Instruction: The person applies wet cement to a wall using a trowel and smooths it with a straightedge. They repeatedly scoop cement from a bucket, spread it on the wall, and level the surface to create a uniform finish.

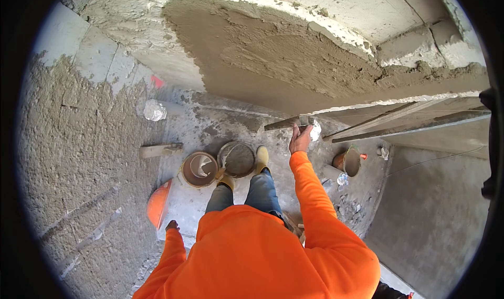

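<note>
Watching from the head camera. The right hand (300,139) is reaching forward, arm out nearly straight, and is gripping a trowel (280,124), fingers closed around it near its right end. The trowel is sitting just below the lower edge of the wet plaster (247,52) in my view; I can't tell if it's touching the wall. Its long axis is running left to right, tipping slightly: the free end is pointing left and a bit down toward the boots (262,158), the other end is disappearing behind the fingers. A foil-wrapped lump (316,131) is showing just right of that hand.

The left hand (172,225) is hanging low by the body, near an orange tub (157,207) that is resting by the rough left wall (79,157). It's too small and dark; I can't tell if its fingers are open or closed.

On the floor, two buckets are standing side by side ahead of the feet: a brown one (185,169) with something pale inside, and a dark one (236,143) holding grey mix. A board (159,150) is lying to their left. Over right, an orange bucket (338,161) is sitting well apart from those two, and two long bars (412,126) are slanting up and right, below the plaster.
</note>
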### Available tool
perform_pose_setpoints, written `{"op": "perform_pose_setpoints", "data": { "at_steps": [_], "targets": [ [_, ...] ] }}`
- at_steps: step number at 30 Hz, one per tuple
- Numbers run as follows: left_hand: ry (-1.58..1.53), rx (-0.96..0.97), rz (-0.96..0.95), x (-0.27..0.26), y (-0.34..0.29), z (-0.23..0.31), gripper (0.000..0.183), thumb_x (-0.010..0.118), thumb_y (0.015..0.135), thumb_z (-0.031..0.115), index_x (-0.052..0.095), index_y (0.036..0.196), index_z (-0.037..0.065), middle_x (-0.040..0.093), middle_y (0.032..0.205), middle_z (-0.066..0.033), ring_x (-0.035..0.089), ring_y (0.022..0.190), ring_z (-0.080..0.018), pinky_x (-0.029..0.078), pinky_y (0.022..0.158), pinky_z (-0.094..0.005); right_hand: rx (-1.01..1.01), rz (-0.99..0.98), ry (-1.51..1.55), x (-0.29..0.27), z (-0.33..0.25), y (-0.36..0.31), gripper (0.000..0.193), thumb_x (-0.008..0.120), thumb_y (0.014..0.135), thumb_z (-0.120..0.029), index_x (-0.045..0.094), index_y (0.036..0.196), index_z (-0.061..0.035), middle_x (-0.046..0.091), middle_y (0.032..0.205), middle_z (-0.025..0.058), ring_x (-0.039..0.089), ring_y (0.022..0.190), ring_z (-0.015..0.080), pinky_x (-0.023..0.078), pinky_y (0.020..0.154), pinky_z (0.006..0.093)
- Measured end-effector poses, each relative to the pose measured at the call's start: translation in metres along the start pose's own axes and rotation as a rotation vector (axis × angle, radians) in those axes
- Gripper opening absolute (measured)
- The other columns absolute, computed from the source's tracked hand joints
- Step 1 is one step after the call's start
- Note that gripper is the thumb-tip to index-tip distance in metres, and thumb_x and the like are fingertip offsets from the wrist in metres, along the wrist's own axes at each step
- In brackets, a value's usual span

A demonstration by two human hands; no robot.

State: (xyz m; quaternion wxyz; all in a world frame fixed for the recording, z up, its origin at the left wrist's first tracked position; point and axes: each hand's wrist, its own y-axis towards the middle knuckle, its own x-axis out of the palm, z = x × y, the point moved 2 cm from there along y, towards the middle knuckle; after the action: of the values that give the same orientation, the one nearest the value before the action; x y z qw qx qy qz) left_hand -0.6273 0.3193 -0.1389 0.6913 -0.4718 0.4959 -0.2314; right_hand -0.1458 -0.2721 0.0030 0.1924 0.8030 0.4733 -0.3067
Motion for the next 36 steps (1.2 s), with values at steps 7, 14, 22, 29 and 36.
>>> {"op": "perform_pose_setpoints", "data": {
  "at_steps": [7,14,22,29,36],
  "targets": [
    [0.06,0.336,-0.179,0.111,-0.045,0.102,0.029,0.063,0.094,0.027,0.064,0.122,0.02,0.073,0.099,-0.0035,0.067,0.085,-0.0211,0.05,0.067,-0.0444,-0.157,0.134,-0.059,-0.087,-0.061,-0.029,0.03,0.063,0.095,-0.018,0.041,0.101,0.001,0.062,0.085,0.0225,0.061,0.076,0.0385,0.048,0.072,0.043],
    [0.083,0.913,-0.484,0.183,-0.076,0.221,0.063,0.076,0.072,-0.012,0.061,0.129,0.01,0.056,0.073,0.0035,0.054,0.071,-0.0073,0.053,0.064,-0.027,-0.045,0.353,0.088,-0.152,-0.034,-0.064,0.029,0.064,0.095,-0.018,0.044,0.105,0.0005,0.064,0.086,0.019,0.064,0.077,0.0319,0.05,0.072,0.0398],
    [0.296,0.682,-0.28,0.133,-0.03,0.23,0.043,0.084,0.076,0.003,0.069,0.115,0.014,0.069,0.075,-0.0075,0.058,0.058,-0.0148,0.051,0.058,-0.0308,0.202,0.648,-0.06,-0.219,0.015,-0.126,0.032,0.065,0.094,-0.021,0.05,0.112,-0.0002,0.064,0.098,0.0227,0.063,0.091,0.0379,0.048,0.083,0.044],
    [0.302,0.626,-0.285,0.096,-0.028,0.228,0.036,0.084,0.08,0.014,0.069,0.113,0.014,0.072,0.087,-0.0065,0.062,0.064,-0.0171,0.051,0.057,-0.0314,0.28,0.728,0.006,-0.251,0.021,-0.145,0.035,0.063,0.096,-0.026,0.05,0.117,-0.0013,0.065,0.098,0.0225,0.064,0.089,0.0378,0.049,0.082,0.0437],
    [0.151,0.639,-0.41,0.131,-0.045,0.234,0.035,0.073,0.083,-0.002,0.066,0.116,0.007,0.073,0.093,-0.0086,0.065,0.07,-0.018,0.054,0.062,-0.0316,0.294,0.735,0.201,-0.239,0.028,-0.139,0.039,0.064,0.096,-0.03,0.047,0.117,-0.0016,0.062,0.089,0.013,0.063,0.08,0.0243,0.052,0.073,0.0362]
  ]
}}
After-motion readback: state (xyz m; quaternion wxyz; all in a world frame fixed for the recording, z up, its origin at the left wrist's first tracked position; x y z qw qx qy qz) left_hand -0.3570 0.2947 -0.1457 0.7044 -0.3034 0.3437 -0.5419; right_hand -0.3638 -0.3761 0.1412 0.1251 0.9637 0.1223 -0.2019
